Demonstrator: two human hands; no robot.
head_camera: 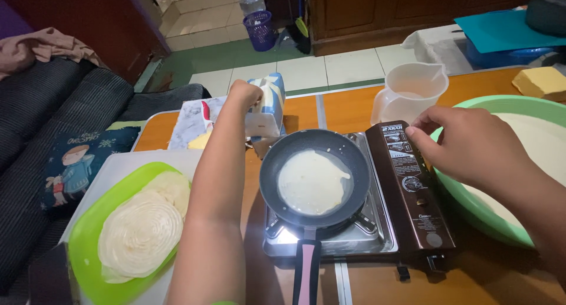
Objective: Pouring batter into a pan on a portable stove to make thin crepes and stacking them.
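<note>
A dark frying pan [277, 163] with a pink handle sits on a portable gas stove [413, 210] and holds a thin round of pale batter [313, 181]. My left hand [244, 94] reaches past the pan and grips a blue and white carton [268, 107] standing behind it. My right hand [466, 143] hovers over the stove's dark control panel with the fingers bent, holding nothing.
A green plate [88, 240] with stacked thin crepes lies at the left on a white board. A large green bowl [471, 202] of batter is at the right, a clear plastic jug [410, 92] behind the stove, a yellow block [542, 82] at far right. A sofa stands left.
</note>
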